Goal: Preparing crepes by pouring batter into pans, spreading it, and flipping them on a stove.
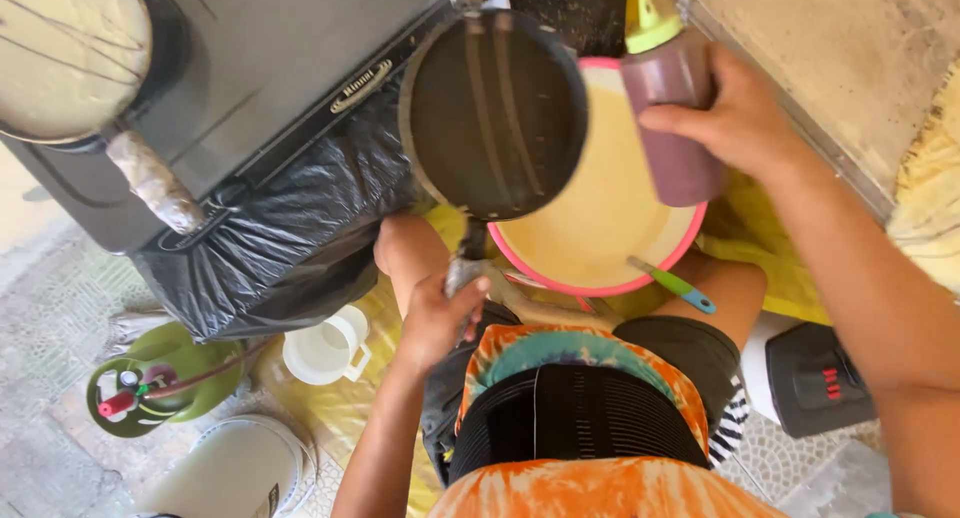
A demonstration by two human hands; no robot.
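My left hand (435,318) grips the cloth-wrapped handle of a dark round frying pan (495,113), held empty above my knees. My right hand (735,113) holds a maroon squeeze bottle (678,108) with a yellow-green nozzle, upright beside the pan's right rim. Under both sits a pink-rimmed basin (600,223) of pale yellow batter, with a green and blue handled utensil (672,283) resting on its near edge.
A grey stove (260,68) at the left carries another pan (65,53) filled with batter. A black plastic bag (280,238) hangs off it. On the floor stand a green gas cylinder (155,383), a white jug (325,350), a white bucket (235,468) and a black box (820,378).
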